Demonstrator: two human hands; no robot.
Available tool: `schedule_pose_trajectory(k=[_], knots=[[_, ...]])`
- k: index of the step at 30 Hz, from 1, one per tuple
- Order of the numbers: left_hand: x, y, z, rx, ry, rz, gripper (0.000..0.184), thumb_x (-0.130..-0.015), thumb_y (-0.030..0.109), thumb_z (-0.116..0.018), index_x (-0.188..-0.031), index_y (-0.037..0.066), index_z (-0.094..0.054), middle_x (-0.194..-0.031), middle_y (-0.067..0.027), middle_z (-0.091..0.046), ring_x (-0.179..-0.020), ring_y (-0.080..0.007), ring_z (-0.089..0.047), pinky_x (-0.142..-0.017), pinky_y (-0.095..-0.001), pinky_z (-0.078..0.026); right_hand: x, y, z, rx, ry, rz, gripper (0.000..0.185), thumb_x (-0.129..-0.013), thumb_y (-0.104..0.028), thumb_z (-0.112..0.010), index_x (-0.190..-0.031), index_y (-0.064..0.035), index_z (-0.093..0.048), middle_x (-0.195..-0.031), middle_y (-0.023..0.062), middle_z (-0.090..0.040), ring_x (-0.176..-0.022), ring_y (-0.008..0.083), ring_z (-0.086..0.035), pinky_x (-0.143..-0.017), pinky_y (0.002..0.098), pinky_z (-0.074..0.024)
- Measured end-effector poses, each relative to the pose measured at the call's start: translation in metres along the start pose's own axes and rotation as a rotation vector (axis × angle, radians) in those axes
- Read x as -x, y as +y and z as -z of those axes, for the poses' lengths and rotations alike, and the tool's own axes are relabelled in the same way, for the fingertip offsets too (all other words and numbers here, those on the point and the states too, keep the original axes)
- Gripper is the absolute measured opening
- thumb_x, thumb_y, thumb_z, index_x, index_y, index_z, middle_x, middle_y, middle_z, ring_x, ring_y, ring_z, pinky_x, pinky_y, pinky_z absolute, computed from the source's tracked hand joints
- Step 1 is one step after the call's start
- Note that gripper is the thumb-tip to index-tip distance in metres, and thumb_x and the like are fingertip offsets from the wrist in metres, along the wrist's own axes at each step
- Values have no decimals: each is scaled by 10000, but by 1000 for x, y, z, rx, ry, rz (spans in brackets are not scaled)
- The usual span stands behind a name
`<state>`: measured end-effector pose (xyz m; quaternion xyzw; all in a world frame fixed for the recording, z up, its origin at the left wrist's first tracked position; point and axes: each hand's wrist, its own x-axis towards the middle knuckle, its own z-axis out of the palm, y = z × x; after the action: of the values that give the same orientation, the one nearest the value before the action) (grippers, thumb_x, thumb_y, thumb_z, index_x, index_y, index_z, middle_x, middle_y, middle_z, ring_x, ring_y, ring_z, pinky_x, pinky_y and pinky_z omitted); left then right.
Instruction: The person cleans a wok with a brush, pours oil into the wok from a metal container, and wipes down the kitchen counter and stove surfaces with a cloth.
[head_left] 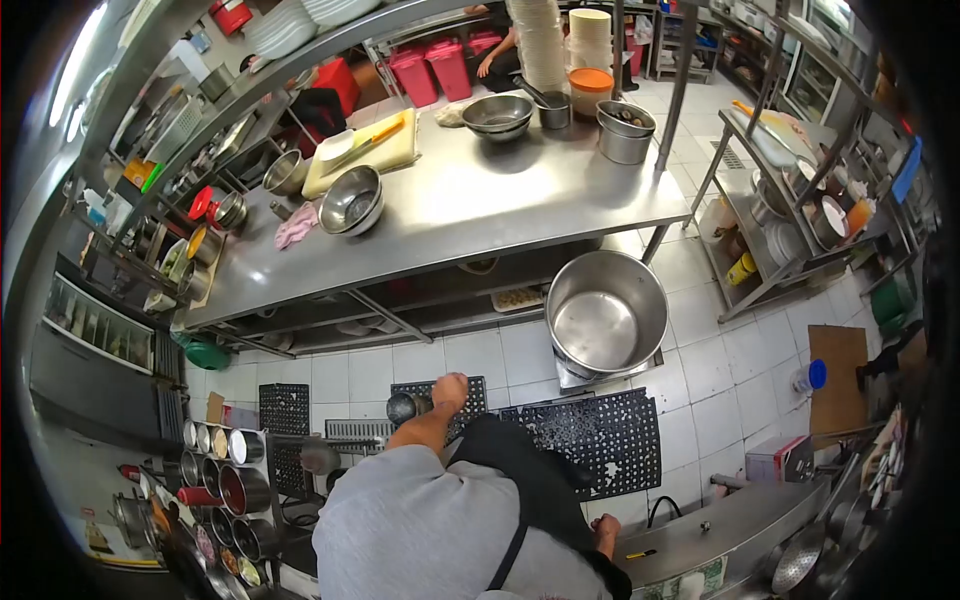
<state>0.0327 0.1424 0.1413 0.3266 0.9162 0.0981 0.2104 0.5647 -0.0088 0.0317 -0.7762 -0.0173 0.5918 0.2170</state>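
Note:
My left hand (451, 391) is held out in front of my body over a black rubber mat (470, 392). It is curled into a fist, and I see nothing in it. A dark round metal vessel (403, 408) shows beside my left forearm. Down at my right side, my right hand (605, 527) is closed near the edge of a steel counter (730, 520); nothing shows in its fingers. Ahead of me to the right, a large deep steel pot (606, 312) stands on a low base on the floor.
A long steel table (450, 205) bears metal bowls (352, 200), a cutting board (362, 152) and stacked tubs (590, 40). Steel shelves (765, 210) stand right; pans of ingredients (243, 488) sit left. Another perforated mat (590, 435) covers the floor. Other people are partly visible beyond the table.

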Motion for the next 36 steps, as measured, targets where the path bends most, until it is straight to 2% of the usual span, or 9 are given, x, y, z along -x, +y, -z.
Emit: schedule_pose_trajectory(k=[8,12,16,22,26,27,31,33,36], knots=[[-140,-78,157,227,603,-154,466,-975,405,-475,-727,53,-655,-748,-237,-646,-720,-449,-631,-643,-559,-470,26,54,-90,93,1,94,121,-864,-118,-463,-848,-62,-569,-675,78,-538,-540,199,-539,-461,376,-446],[-237,-124,256,173,801,-193,406,-968,341,-485,-745,41,-645,-766,-218,-647,-723,-453,-615,-673,-552,-465,57,84,-146,242,-28,246,135,-844,-106,-482,-833,-45,-602,-680,86,-565,-553,203,-558,-472,370,-453],[-345,-172,311,64,672,-163,302,-949,293,-489,-1014,32,-627,-1073,-175,-656,-1035,-399,-593,-864,-504,-469,84,104,-180,327,-17,375,150,-825,-95,-501,-817,-27,-634,-685,94,-591,-566,206,-577,-484,365,-460],[-482,-250,341,-43,466,30,448,-947,310,-492,-1335,86,-508,-1376,-132,-517,-1198,-361,-525,-1014,-499,-417,126,122,-199,339,44,521,172,-796,-77,-530,-795,0,-683,-693,107,-631,-585,211,-605,-501,357,-471],[-473,-234,367,-14,461,53,504,-938,350,-513,-1372,95,-486,-1414,-117,-481,-1262,-356,-468,-1050,-558,-369,104,150,-171,481,125,222,186,-790,-76,-531,-809,9,-694,-685,104,-631,-595,204,-606,-507,359,-468],[-468,-233,371,-8,446,29,496,-934,364,-519,-1348,90,-505,-1400,-113,-490,-1274,-355,-454,-1051,-577,-357,62,183,-149,394,63,289,214,-797,-88,-539,-869,14,-714,-711,115,-655,-630,221,-629,-555,369,-491],[-435,-215,380,-162,387,29,457,-912,406,-556,-1217,66,-583,-1306,-129,-530,-1269,-366,-441,-1031,-638,-317,72,192,-146,860,155,454,237,-793,-116,-591,-950,-8,-732,-790,133,-704,-734,254,-670,-686,363,-529],[-395,-196,361,-132,532,-31,417,-896,402,-581,-1120,52,-616,-1214,-146,-552,-1195,-380,-470,-978,-605,-339,35,212,-148,982,128,554,251,-792,-153,-640,-982,-22,-737,-830,137,-721,-790,261,-682,-746,355,-535],[-338,-186,313,-166,658,-193,451,-876,407,-614,-1149,49,-614,-1171,-152,-558,-1098,-374,-489,-905,-556,-348,17,222,-178,852,40,583,270,-788,-209,-695,-986,-30,-735,-847,133,-725,-803,262,-685,-750,357,-539]])
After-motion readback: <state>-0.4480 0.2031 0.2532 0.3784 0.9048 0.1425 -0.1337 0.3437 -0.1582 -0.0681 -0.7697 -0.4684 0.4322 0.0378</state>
